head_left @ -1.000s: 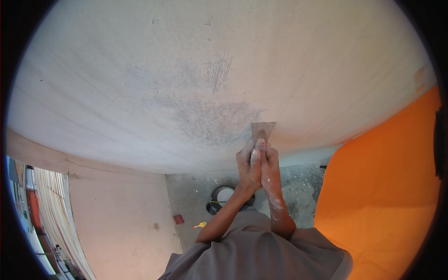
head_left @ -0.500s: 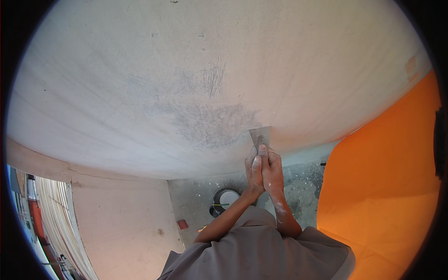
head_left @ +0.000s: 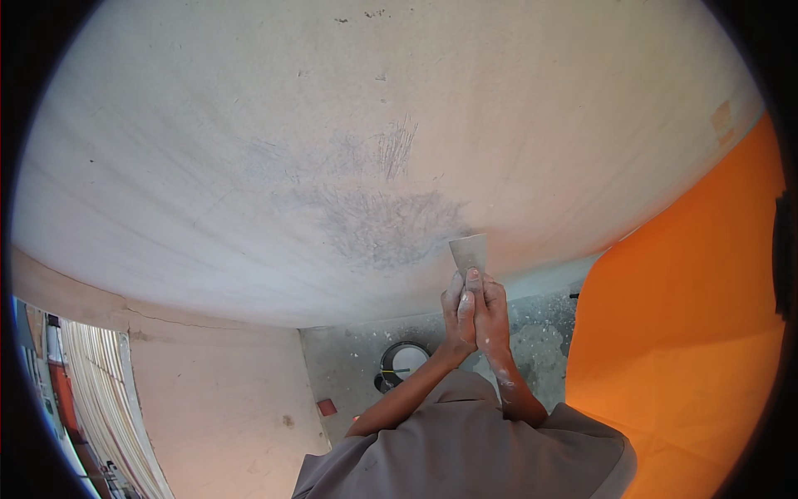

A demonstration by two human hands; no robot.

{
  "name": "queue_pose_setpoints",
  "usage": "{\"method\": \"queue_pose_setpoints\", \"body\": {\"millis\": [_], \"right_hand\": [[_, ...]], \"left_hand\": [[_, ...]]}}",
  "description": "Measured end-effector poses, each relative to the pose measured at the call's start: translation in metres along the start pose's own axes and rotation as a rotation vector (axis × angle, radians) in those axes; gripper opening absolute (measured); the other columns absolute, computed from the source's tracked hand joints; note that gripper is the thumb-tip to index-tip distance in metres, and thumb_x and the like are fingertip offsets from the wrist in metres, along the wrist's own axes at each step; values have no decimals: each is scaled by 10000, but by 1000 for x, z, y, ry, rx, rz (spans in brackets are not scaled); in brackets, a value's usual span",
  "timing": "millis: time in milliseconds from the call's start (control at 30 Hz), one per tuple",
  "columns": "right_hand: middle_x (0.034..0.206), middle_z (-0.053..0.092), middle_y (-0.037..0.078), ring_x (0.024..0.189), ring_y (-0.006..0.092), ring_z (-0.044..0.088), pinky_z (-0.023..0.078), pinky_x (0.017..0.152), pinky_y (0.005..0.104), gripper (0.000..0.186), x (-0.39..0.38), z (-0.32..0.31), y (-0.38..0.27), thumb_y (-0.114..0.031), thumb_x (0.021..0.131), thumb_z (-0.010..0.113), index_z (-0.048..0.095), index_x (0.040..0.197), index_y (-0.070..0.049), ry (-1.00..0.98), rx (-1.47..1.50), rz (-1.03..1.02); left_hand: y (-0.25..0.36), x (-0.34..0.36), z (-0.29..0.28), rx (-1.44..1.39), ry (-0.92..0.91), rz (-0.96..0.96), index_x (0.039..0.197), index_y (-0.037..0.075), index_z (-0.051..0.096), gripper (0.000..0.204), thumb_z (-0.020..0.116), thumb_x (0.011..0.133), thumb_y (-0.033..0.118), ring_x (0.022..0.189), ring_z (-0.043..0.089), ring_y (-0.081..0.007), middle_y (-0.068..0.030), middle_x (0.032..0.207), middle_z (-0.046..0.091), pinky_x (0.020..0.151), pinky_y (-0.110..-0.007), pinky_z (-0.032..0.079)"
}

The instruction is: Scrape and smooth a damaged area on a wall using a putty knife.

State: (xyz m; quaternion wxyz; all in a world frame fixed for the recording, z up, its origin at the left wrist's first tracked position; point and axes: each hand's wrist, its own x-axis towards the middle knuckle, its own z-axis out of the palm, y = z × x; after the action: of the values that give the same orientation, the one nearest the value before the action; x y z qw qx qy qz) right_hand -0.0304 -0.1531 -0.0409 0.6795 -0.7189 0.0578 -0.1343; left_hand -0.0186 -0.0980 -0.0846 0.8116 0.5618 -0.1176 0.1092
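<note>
My left hand [head_left: 457, 318] and my right hand [head_left: 492, 320] are pressed together around the handle of a putty knife [head_left: 469, 249]. Both are closed, thumbs lying up toward the flat metal blade, and white smears mark the skin. The handle is hidden by the fingers. Its wide edge points up at a pale wall [head_left: 549, 150], by the lower right of a grey scratched patch [head_left: 374, 229]. Whether the edge touches the wall I cannot tell.
Below stands a black bucket [head_left: 385, 359] with something white inside, on a speckled floor [head_left: 536, 341]. A small red piece [head_left: 327, 407] lies left of it. An orange sheet [head_left: 673, 316] fills the right side; a pinkish side wall [head_left: 216, 399] rises at left.
The whole view has shifted a little, with the wall marks now lower and farther right. The blade looks lighter and its angle has altered slightly. Both hands keep their grip.
</note>
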Motion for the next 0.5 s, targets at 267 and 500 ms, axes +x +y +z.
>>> {"method": "queue_pose_setpoints", "body": {"millis": [267, 500], "right_hand": [[706, 534, 76, 653, 131, 480, 447, 624, 336, 494, 22, 6, -2, -324, 1110, 504, 576, 801, 55, -4, 4, -27], [690, 532, 64, 661, 117, 478, 442, 625, 326, 496, 34, 6, -53, -339, 1113, 495, 569, 793, 33, -105, 51, -44]], "left_hand": [[-7, 17, -1, -106, 30, -116, 1079, -18, 601, 406, 405, 1029, 334, 772, 589, -229, -121, 874, 615, 703, -375, 463], [12, 41, 1, 548, 96, 399, 1072, -11, 591, 397, 399, 1034, 335, 789, 570, -224, -118, 865, 590, 706, -373, 444]]}}
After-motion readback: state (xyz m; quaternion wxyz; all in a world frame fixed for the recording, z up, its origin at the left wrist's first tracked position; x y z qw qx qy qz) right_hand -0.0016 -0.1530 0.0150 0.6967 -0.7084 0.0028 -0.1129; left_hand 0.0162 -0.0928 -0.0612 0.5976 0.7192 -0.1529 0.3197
